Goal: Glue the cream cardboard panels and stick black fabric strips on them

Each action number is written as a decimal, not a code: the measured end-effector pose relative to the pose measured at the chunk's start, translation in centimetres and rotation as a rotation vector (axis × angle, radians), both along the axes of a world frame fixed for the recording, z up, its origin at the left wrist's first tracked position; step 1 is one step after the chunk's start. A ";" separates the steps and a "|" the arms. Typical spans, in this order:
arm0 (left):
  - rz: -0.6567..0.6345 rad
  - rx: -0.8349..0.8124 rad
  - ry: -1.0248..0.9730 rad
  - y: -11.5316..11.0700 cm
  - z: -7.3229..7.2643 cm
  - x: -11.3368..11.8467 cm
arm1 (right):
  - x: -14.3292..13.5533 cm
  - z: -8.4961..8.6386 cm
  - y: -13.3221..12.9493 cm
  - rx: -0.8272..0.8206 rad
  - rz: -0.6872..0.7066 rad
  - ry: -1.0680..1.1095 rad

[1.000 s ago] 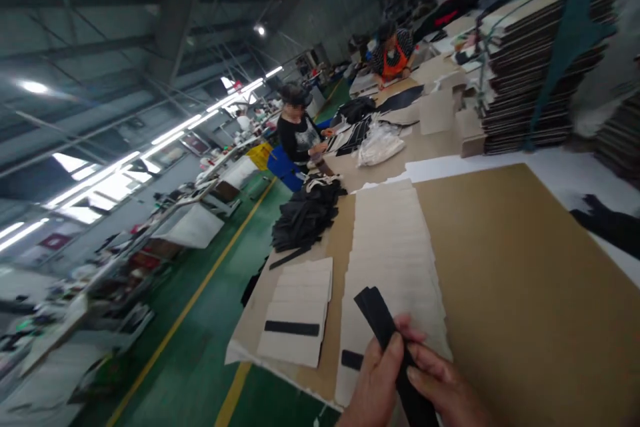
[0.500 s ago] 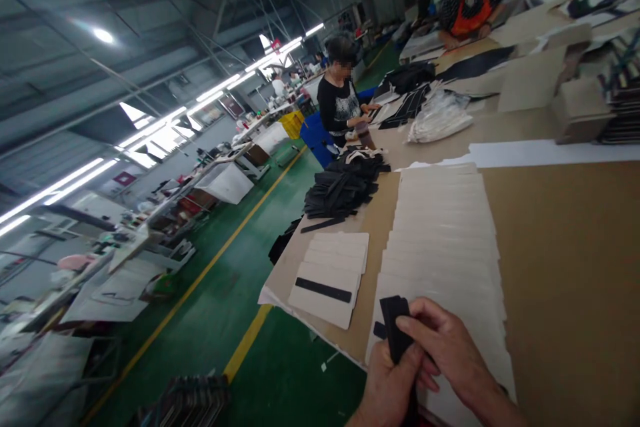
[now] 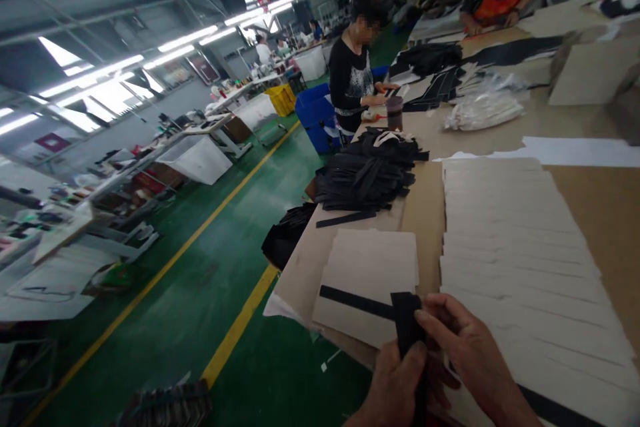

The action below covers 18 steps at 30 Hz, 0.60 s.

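A small bundle of black strips stands up between my two hands, above the table edge. My left hand is closed round the lower part, thumb pressed on its face. The fingers of my right hand pinch the bundle's right side near the top. Behind it lies a beige panel with one black strip across it. To the right, overlapping beige panels run in a long row. Another black strip lies across the near panels, partly hidden by my right forearm.
A heap of black strips sits at the table's left edge, with a dark cup and a clear plastic bag beyond. One co-worker stands across the table; another in an orange apron works farther back.
The view has swung left and come closer to the table, so the panels and heap appear larger and farther right. Both hands keep hold of the black strips.
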<state>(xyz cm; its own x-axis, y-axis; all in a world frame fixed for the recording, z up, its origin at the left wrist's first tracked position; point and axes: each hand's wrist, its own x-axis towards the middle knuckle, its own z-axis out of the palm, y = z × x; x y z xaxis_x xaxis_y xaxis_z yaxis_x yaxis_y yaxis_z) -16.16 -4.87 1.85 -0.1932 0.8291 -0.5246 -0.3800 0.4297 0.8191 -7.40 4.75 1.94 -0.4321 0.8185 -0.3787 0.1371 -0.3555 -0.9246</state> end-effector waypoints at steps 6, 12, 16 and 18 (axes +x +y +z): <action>0.029 0.014 -0.161 -2.3 -1.5 -3.9 | -2.5 -1.3 -3.7 0.426 0.037 -0.357; 0.030 -0.060 -0.195 -3.1 -1.0 -6.2 | -4.9 -0.7 -5.2 0.801 -0.057 -0.403; 0.057 -0.060 -0.185 -3.1 -0.5 -6.7 | -6.2 0.1 -5.1 0.650 -0.090 -0.315; 0.059 -0.036 -0.187 -3.2 -0.5 -6.7 | -6.7 0.3 -5.0 0.359 -0.081 -0.231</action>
<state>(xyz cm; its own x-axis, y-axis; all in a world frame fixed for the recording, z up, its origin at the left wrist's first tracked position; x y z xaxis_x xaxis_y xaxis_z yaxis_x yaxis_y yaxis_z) -22.87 -8.05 1.37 -0.1372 0.7991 -0.5853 -0.5493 0.4303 0.7163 -14.11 -0.22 2.28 -0.2980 0.9438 -0.1425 0.3394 -0.0348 -0.9400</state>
